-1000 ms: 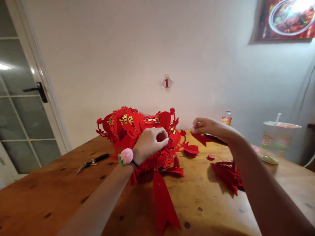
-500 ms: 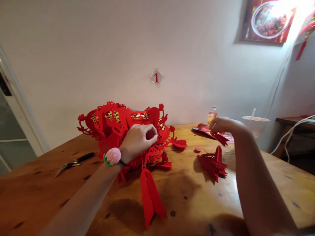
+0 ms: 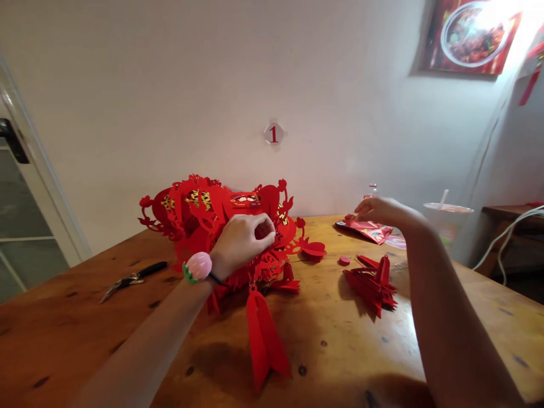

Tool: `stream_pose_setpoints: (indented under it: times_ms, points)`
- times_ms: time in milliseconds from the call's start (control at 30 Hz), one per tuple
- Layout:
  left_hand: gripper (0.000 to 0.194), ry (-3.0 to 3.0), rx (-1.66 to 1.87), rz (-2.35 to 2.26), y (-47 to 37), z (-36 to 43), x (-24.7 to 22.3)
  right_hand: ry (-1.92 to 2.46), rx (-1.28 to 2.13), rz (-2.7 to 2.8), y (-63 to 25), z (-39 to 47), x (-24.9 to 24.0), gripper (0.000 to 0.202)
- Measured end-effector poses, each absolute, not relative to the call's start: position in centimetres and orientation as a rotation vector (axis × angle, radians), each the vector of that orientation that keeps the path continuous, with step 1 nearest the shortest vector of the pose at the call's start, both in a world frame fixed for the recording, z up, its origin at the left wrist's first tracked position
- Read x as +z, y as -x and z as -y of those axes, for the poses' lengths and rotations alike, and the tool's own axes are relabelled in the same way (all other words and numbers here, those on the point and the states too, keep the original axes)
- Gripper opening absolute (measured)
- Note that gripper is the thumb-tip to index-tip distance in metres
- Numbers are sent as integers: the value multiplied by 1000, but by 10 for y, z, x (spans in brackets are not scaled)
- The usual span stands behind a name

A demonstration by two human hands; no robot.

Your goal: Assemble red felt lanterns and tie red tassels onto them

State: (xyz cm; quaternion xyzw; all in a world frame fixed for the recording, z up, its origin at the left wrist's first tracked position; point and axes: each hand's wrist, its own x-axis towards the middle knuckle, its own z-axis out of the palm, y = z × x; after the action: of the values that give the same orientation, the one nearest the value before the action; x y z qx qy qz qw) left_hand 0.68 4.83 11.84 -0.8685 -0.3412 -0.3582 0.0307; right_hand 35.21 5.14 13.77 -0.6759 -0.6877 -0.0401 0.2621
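Note:
My left hand (image 3: 243, 239) is closed in a pinch against the front of a large red cut-paper lantern (image 3: 204, 224) with gold characters; whatever its fingertips grip is hidden. From the lantern's lower front hangs a long folded red tail (image 3: 262, 340). At the back right, my right hand (image 3: 385, 212) is closed, its fingers bent down over a shiny red packet (image 3: 369, 229); what the fingertips hold is too small to tell. Between the arms lies a pile of folded red paper pieces (image 3: 372, 283), with a small red disc (image 3: 344, 260) behind it.
Pliers with a black handle (image 3: 134, 279) lie left of the lantern on the wooden table (image 3: 323, 374). A bottle (image 3: 373, 190) stands behind the packet, and a clear cup with a straw (image 3: 448, 218) behind my right forearm. Tiny metal bits (image 3: 400, 268) lie beside the pile.
The folded red piece that hung under my right hand is gone from there, and the pile looks fuller at its back. My right hand has shifted slightly left over the packet.

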Motion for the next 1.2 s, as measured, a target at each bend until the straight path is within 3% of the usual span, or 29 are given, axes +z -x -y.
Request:
stream_pose_setpoints:
  times_ms: [267, 533, 800, 1200]
  points:
    - [13, 2652, -1059, 1070, -7, -48, 118, 1190, 627, 2143, -243, -50, 136, 25]
    - [13, 2602, -1001, 1099, -10, -44, 118, 865, 1018, 2019, -209, -70, 104, 27]
    - [14, 2588, -997, 1078, -12, -44, 115, 807, 1164, 1900, -205, -76, 95, 27]
    - [9, 2622, -1029, 1071, -2, -53, 117, 800, 908, 1851, -200, -81, 81, 27]
